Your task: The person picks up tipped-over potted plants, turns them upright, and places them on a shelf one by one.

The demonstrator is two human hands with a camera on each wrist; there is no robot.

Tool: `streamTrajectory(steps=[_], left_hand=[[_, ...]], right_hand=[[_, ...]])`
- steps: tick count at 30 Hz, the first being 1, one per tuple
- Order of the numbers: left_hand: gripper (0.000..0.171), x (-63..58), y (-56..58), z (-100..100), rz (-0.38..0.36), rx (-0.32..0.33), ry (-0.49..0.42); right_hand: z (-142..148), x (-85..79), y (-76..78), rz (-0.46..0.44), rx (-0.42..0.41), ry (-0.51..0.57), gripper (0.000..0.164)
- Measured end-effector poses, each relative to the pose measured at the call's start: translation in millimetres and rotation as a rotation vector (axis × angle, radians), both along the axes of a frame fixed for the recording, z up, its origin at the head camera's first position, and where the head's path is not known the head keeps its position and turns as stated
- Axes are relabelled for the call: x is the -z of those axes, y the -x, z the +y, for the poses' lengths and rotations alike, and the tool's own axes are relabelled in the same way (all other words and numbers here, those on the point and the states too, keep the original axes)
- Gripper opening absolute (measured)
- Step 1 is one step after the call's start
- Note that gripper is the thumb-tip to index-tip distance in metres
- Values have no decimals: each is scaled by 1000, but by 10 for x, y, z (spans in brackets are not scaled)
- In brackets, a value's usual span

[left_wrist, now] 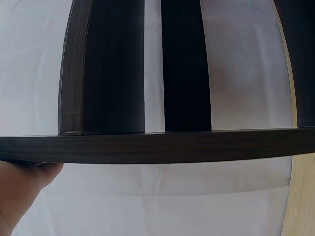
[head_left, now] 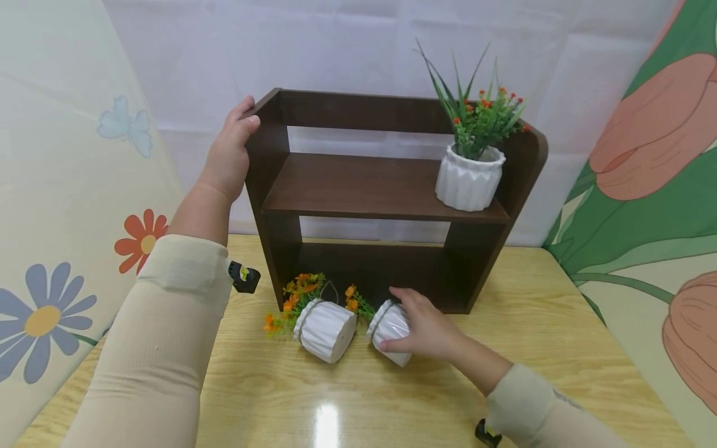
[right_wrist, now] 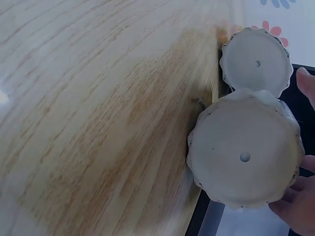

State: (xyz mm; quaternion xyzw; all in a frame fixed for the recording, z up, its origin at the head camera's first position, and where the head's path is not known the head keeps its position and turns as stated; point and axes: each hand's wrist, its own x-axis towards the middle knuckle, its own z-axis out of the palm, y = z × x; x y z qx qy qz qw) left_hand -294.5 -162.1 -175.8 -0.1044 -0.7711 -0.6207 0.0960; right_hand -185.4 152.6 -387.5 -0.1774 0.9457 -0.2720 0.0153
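A dark brown two-tier shelf [head_left: 358,180] stands against the white backdrop. My left hand [head_left: 226,155] rests against the outside of its left side panel near the top corner; in the left wrist view its fingers [left_wrist: 47,172] touch that panel. My right hand [head_left: 428,326] grips a white fluted flowerpot [head_left: 389,330] lying on its side, thumb on the near side and fingers over the far side. Orange flowers [head_left: 353,298] stick out of this pot. The right wrist view shows its round base [right_wrist: 246,147] with a centre hole.
Another white flowerpot [head_left: 325,330] with orange flowers lies on its side just left, at the shelf's front edge. An upright white pot [head_left: 470,177] with grassy leaves and red flowers stands at the right end of the upper tier. All is on a wood-grain table [head_left: 269,392].
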Motion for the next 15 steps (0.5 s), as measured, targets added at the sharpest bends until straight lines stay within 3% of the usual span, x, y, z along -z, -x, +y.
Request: streamTrajectory(steps=[15], left_hand=[[54,-6,6,-2,-6,-1,-7]], right_hand=[[-71,2,35,-32,-9,-65,102]])
